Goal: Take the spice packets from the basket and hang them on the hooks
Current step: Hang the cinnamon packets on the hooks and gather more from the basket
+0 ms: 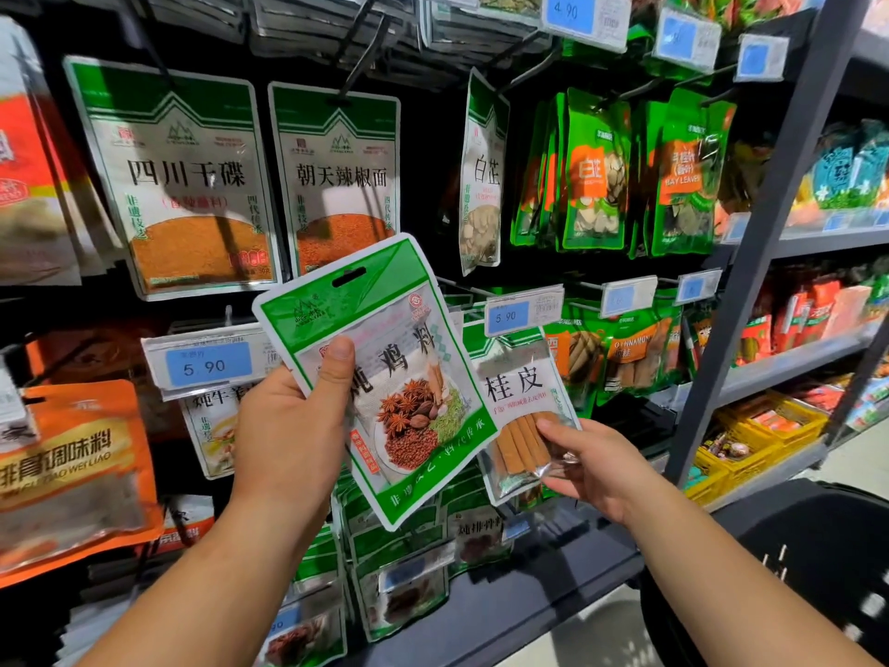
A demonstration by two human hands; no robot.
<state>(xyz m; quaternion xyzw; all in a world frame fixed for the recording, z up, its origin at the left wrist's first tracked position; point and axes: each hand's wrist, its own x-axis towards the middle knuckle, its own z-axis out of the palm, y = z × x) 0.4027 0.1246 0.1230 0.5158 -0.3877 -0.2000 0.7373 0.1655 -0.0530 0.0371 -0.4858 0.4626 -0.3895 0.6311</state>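
Spice packet (385,377), green-white and tilted, is gripped in the left hand (288,435), thumb on its front, near the middle shelf row. Right hand (596,469) pinches the bottom corner of the cinnamon packet (517,382) just to its right. Best: level the packet, aim the hang slot (349,276) at a free hook and slide it straight on.

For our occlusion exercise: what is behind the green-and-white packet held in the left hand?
A cinnamon-stick packet, pinched by the right hand, shows partly behind it; that packet's left edge and any hook there are covered.
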